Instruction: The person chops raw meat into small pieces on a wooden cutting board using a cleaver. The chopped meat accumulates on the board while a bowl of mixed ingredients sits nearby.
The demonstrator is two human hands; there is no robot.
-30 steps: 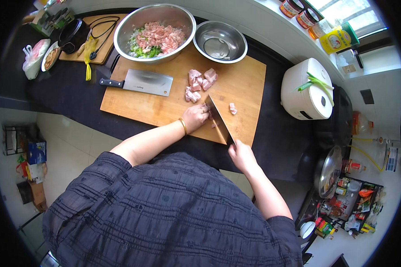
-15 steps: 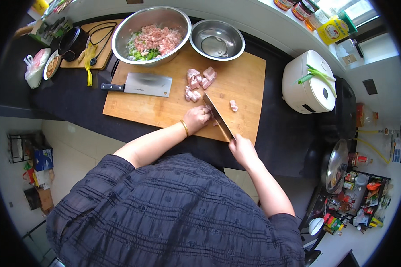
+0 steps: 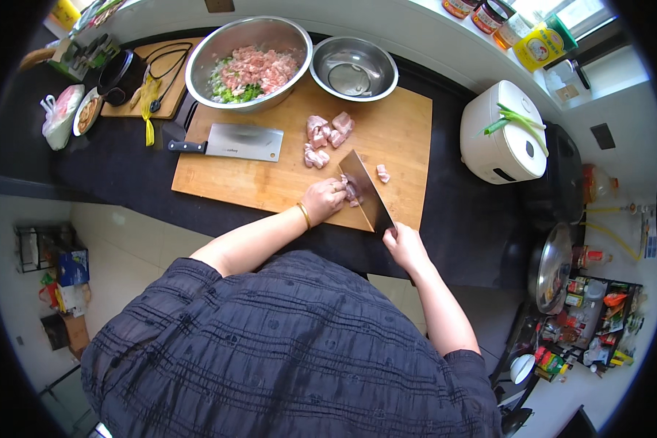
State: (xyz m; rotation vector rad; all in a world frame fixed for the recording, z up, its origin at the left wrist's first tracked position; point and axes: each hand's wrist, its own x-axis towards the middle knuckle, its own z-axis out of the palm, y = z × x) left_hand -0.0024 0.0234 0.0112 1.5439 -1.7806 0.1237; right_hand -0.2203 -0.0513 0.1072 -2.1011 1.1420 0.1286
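My right hand (image 3: pixel 406 246) is closed round the handle of a cleaver (image 3: pixel 366 191), its broad blade tilted over the wooden cutting board (image 3: pixel 233 177). Just left of the blade, my left hand (image 3: pixel 324 200) presses with curled fingers on a piece of raw meat (image 3: pixel 351 193), partly hidden by fingers and blade. Several chunks of pink, fatty meat (image 3: pixel 320 131) lie farther up the board. One small meat piece (image 3: pixel 383 173) sits alone to the right of the blade. A second cleaver (image 3: pixel 244 141) with a black handle rests flat on the board's left side.
Behind the board stand a large steel bowl (image 3: pixel 192 69) of minced meat and chopped greens, and a smaller steel bowl (image 3: pixel 384 62) with a little liquid. A white rice cooker (image 3: pixel 489 139) with green onion on its lid is at right. Left are a plate (image 3: pixel 78 125) and plastic bag (image 3: pixel 62 113).
The cleaver in my right hand has shifted slightly right and tilted, showing more of its blade. More of the meat at my left fingertips shows. The view has moved slightly.
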